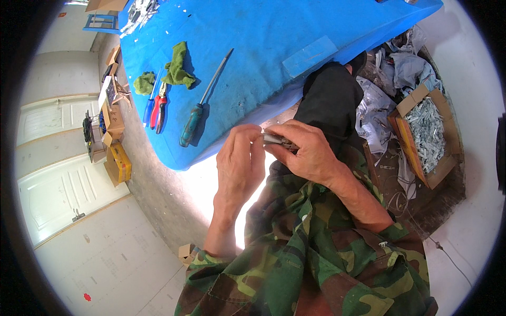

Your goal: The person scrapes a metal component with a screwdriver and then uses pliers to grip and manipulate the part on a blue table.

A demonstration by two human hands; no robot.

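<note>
In front of my lap, my right hand (308,149) is closed round a small grey metal piece (275,139) whose end sticks out toward the left. Beside that end, my left hand (241,158) has its fingertips drawn together; whatever they pinch is hidden. On the blue-covered table (247,58) beyond lie a long screwdriver (194,120) with a teal handle, red-handled pliers (158,111) and a blue-handled screwdriver (149,108). Two green cloths, one long (179,66) and one small (144,83), lie near the tools.
Silvery scraps (141,13) are heaped at the table's far left corner. To my right stands an open cardboard box (447,145) full of thin silvery metal pieces, with plastic bags (373,113) beside it. Several cartons, one yellow (122,162), line the floor at left.
</note>
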